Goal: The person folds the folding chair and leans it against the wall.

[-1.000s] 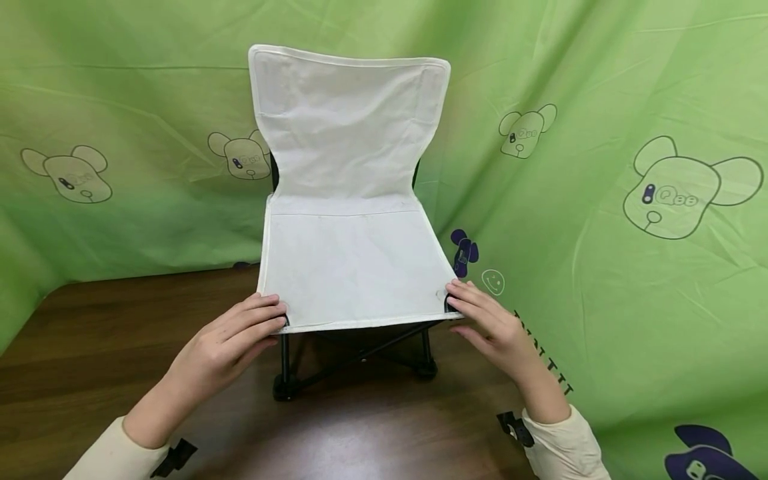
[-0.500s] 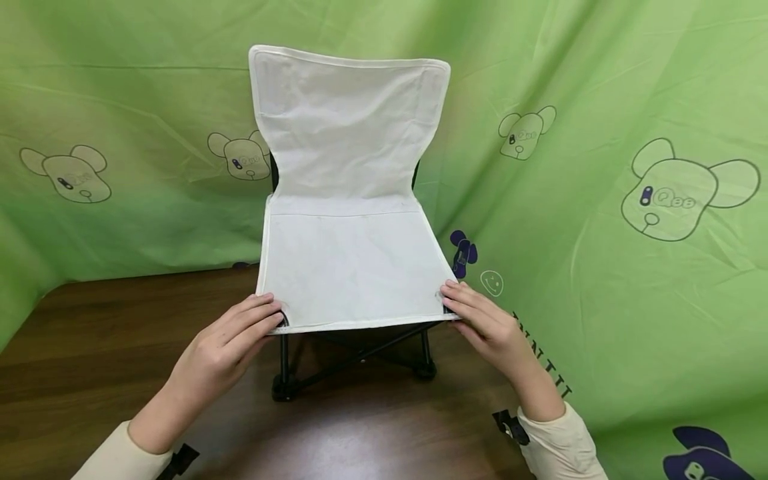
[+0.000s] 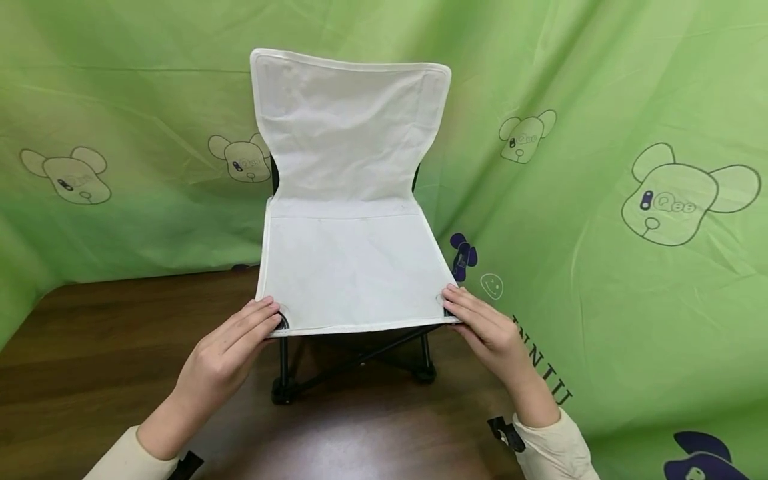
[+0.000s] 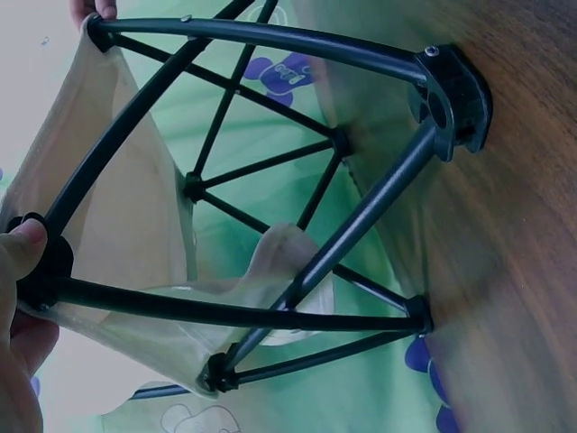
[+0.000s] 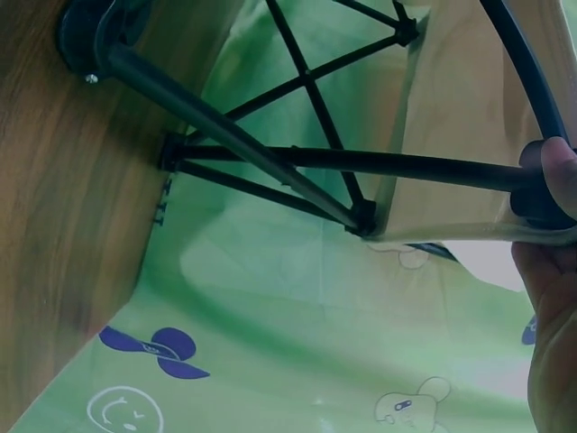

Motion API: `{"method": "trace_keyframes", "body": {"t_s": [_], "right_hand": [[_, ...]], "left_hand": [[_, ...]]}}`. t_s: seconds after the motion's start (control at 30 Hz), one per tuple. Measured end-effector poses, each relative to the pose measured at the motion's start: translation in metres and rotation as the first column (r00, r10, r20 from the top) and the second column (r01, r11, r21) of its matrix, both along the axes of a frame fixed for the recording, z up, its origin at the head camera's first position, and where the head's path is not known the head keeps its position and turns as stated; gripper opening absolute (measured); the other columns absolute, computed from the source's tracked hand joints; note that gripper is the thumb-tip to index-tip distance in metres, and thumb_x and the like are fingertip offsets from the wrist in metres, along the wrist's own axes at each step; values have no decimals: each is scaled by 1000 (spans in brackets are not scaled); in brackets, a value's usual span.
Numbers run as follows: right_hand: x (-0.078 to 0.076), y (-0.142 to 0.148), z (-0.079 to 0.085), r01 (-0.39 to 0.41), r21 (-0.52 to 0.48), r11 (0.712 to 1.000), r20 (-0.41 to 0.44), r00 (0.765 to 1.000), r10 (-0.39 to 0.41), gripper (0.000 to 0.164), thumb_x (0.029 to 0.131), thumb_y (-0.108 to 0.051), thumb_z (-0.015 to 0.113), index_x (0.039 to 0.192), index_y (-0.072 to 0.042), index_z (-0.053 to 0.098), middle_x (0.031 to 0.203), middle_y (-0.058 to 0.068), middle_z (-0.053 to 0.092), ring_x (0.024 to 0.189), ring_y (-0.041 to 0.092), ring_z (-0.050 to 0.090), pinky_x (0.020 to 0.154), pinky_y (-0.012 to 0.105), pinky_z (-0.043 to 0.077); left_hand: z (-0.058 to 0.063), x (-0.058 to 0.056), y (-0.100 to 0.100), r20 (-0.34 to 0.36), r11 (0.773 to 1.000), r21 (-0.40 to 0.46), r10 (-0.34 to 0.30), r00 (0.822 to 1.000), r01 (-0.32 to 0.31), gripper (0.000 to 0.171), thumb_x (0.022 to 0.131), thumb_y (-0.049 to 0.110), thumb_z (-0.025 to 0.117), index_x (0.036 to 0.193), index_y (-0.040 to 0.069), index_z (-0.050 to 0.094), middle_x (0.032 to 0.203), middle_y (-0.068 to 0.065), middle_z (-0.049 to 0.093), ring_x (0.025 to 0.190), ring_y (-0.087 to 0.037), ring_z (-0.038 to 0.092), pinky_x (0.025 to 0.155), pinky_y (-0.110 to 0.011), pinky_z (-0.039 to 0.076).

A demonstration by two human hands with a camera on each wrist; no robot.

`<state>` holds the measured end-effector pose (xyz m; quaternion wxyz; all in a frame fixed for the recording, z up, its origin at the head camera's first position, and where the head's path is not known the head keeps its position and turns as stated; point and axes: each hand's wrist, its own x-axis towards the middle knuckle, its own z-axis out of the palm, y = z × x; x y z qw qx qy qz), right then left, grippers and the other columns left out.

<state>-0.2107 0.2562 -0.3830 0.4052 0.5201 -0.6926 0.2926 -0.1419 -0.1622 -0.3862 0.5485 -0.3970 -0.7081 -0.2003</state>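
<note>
A folding chair (image 3: 354, 267) with white fabric and a thin black frame stands unfolded on the floor, its backrest away from me. My left hand (image 3: 219, 357) holds the front left corner of the seat, fingers flat on top. In the left wrist view its thumb (image 4: 27, 245) presses the black corner joint (image 4: 56, 266) from below. At the front right corner my right hand (image 3: 492, 337) has the same hold. The right wrist view shows that thumb (image 5: 561, 171) against the underside joint (image 5: 532, 197). Crossed tubes (image 5: 311, 81) spread beneath the seat.
Green printed curtains (image 3: 600, 280) hang behind the chair and close along its right side. Dark wooden floor (image 3: 120, 373) extends in front and to the left. A black strap piece (image 3: 507, 433) sits at the right sleeve cuff.
Both hands have settled closer around the seat corners, and the right thumb has slipped under the edge. The chair stays in place; the head view has tilted slightly.
</note>
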Motion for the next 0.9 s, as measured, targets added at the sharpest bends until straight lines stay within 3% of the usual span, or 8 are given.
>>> {"method": "trace_keyframes", "body": {"t_s": [0.4, 0.9], "right_hand": [[3, -12, 7, 26, 9, 1000, -15, 1000, -25, 30, 101, -9, 63, 113, 18, 69, 122, 31, 68, 126, 38, 63, 111, 37, 48], [1, -23, 6, 74, -26, 997, -40, 996, -75, 29, 99, -9, 65, 111, 18, 70, 119, 32, 69, 121, 40, 66, 109, 39, 50]], "left_hand": [[7, -12, -6, -33, 998, 47, -45, 998, 46, 26, 105, 9, 57, 107, -11, 74, 107, -24, 75, 102, -34, 74, 104, -35, 54], [4, -21, -6, -26, 993, 111, -48, 999, 51, 24, 104, 8, 59, 108, -10, 74, 111, -22, 75, 97, -38, 74, 101, -37, 56]]}}
